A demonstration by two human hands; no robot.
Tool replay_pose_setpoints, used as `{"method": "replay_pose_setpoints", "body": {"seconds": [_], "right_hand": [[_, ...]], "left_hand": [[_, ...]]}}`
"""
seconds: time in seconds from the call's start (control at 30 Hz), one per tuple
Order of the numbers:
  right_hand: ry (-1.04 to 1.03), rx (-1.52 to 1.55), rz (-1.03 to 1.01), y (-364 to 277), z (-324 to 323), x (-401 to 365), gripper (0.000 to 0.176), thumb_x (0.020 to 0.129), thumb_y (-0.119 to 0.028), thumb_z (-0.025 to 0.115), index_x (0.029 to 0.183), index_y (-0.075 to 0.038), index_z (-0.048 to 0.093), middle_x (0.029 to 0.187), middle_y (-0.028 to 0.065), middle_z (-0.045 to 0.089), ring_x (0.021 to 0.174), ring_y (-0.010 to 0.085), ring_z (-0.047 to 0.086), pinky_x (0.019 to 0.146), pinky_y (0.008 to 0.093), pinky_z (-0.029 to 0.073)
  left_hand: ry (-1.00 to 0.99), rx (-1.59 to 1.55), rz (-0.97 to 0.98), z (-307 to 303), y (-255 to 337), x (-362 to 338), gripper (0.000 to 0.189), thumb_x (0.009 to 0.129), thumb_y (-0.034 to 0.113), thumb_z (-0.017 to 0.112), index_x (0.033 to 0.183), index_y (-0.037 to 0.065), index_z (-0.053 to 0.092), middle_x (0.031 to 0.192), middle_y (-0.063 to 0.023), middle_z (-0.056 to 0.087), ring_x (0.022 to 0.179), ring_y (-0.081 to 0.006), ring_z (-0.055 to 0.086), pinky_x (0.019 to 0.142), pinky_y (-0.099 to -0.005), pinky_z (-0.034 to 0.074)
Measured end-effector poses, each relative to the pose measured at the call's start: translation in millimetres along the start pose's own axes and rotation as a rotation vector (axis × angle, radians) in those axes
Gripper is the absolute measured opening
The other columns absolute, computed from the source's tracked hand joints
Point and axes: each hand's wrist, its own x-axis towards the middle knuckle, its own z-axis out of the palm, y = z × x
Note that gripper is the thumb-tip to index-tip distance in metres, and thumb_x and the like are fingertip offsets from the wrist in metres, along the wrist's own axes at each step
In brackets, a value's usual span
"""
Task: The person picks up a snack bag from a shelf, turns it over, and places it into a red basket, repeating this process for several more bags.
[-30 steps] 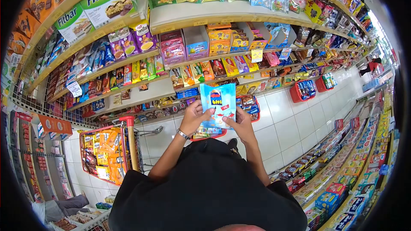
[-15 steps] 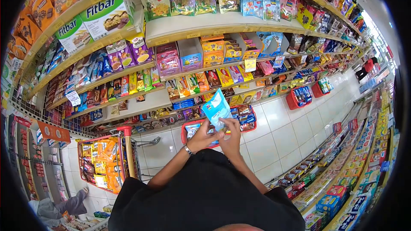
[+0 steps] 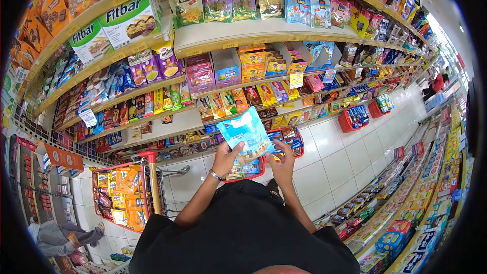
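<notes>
A light blue snack pouch is held up in front of my body, its printed face turned towards me. My left hand grips it by the lower left edge, thumb lying on the front; a metal-banded watch is on that wrist. Beside the lower right edge of the pouch, my right hand has its fingers apart and slightly curled, fingertips right by the packet. Below the pouch, red baskets of packaged snacks stand on the floor, partly hidden by it and my hands.
Long shelves of snacks curve across the front. A red cart with orange and yellow packets stands at my left. More red baskets sit on the tiles ahead. Another person is low at the left. A stocked shelf lines the right.
The pouch has swung left and turned so more of its face shows. My right hand has come off it and moved slightly right, while my left hand keeps hold and shifts left.
</notes>
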Motion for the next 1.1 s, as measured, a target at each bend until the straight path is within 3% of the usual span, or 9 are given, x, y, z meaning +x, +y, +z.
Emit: {"method": "replay_pose_setpoints", "body": {"seconds": [0.23, 0.33, 0.4, 0.5, 0.57, 0.63, 0.77, 0.9, 1.1], "right_hand": [[-0.232, 0.338, 0.227, 0.8, -3.9, -3.3, 0.038, 0.085, -0.006, 0.067, 0.117, 0.005, 0.050, 0.109, 0.0104, 0.060, 0.094, 0.0157, 0.060, 0.084, 0.0297, 0.049], [-0.079, 0.381, 0.213, -1.3, -4.1, -3.1, 0.038, 0.086, -0.006, 0.065, 0.120, 0.001, 0.048, 0.109, 0.0104, 0.060, 0.097, 0.0155, 0.060, 0.083, 0.0314, 0.050], [0.041, 0.679, 0.388, 7.1, -8.5, 2.3, 0.038, 0.089, -0.012, 0.064, 0.123, -0.002, 0.049, 0.109, 0.0115, 0.060, 0.093, 0.0149, 0.060, 0.076, 0.0285, 0.051], [-0.147, 0.946, 0.606, 31.6, -27.5, 12.8, 0.036, 0.093, -0.022, 0.060, 0.123, -0.006, 0.050, 0.109, 0.0097, 0.060, 0.086, 0.0164, 0.059, 0.074, 0.0293, 0.049], [-0.206, 1.043, 0.663, 36.6, -27.2, 13.2, 0.035, 0.093, -0.024, 0.059, 0.123, -0.006, 0.050, 0.107, 0.0088, 0.060, 0.085, 0.0160, 0.059, 0.075, 0.0301, 0.048], [-0.335, 1.233, 0.776, 36.4, -24.7, 15.3, 0.035, 0.094, -0.028, 0.057, 0.121, -0.006, 0.052, 0.102, 0.0071, 0.061, 0.084, 0.0151, 0.057, 0.076, 0.0317, 0.047], [-0.370, 1.151, 0.820, 21.2, -26.2, 27.1, 0.038, 0.094, -0.034, 0.055, 0.121, -0.007, 0.051, 0.105, 0.0075, 0.059, 0.083, 0.0150, 0.057, 0.074, 0.0299, 0.048], [-0.457, 0.992, 0.668, 4.5, -45.3, 45.6, 0.040, 0.098, -0.035, 0.048, 0.125, -0.005, 0.051, 0.126, 0.0124, 0.056, 0.095, 0.0160, 0.058, 0.082, 0.0320, 0.048], [-0.299, 0.483, 0.552, 56.4, -90.9, 81.7, 0.033, 0.094, -0.024, 0.057, 0.119, -0.003, 0.057, 0.115, 0.0072, 0.062, 0.095, 0.0152, 0.059, 0.082, 0.0289, 0.047]], "left_hand": [[-0.118, 0.039, -0.041, 8.4, -3.9, -4.4, 0.027, 0.092, 0.020, 0.063, 0.107, -0.002, 0.061, 0.099, -0.0048, 0.067, 0.088, -0.0081, 0.059, 0.077, -0.0257, 0.049], [-0.186, 0.071, -0.092, 14.2, 8.6, -8.6, 0.031, 0.093, 0.020, 0.061, 0.114, -0.002, 0.058, 0.110, -0.0081, 0.064, 0.095, -0.0116, 0.061, 0.080, -0.0278, 0.051], [-0.341, -0.183, -0.142, 21.8, 20.2, -10.4, 0.036, 0.095, 0.020, 0.057, 0.124, -0.001, 0.051, 0.124, -0.0115, 0.057, 0.106, -0.0176, 0.060, 0.085, -0.0321, 0.053], [-0.535, -0.194, -0.084, 27.4, 27.7, -3.4, 0.038, 0.097, 0.019, 0.053, 0.130, 0.001, 0.044, 0.130, -0.0126, 0.052, 0.115, -0.0224, 0.055, 0.090, -0.0357, 0.051], [-0.505, -0.173, -0.021, 40.5, 26.1, -0.8, 0.037, 0.095, 0.021, 0.056, 0.126, 0.001, 0.047, 0.125, -0.0114, 0.054, 0.110, -0.0198, 0.057, 0.092, -0.0352, 0.049], [-0.221, 0.040, 0.144, 51.4, 19.8, 4.7, 0.038, 0.091, 0.021, 0.063, 0.120, 0.002, 0.049, 0.120, -0.0094, 0.056, 0.102, -0.0166, 0.058, 0.092, -0.0333, 0.047], [-0.318, 0.208, 0.090, 47.0, 11.3, 29.4, 0.050, 0.084, 0.015, 0.072, 0.124, 0.003, 0.046, 0.116, -0.0074, 0.058, 0.101, -0.0146, 0.058, 0.091, -0.0317, 0.047], [-0.195, -0.057, 0.141, 73.1, 69.1, 73.7, 0.047, 0.087, 0.009, 0.067, 0.126, 0.000, 0.044, 0.119, -0.0098, 0.058, 0.107, -0.0165, 0.058, 0.091, -0.0322, 0.049], [-0.129, 0.180, 0.383, 116.0, 152.1, 169.7, 0.043, 0.085, 0.015, 0.070, 0.118, -0.001, 0.047, 0.113, -0.0134, 0.060, 0.102, -0.0161, 0.060, 0.087, -0.0309, 0.051]]}}
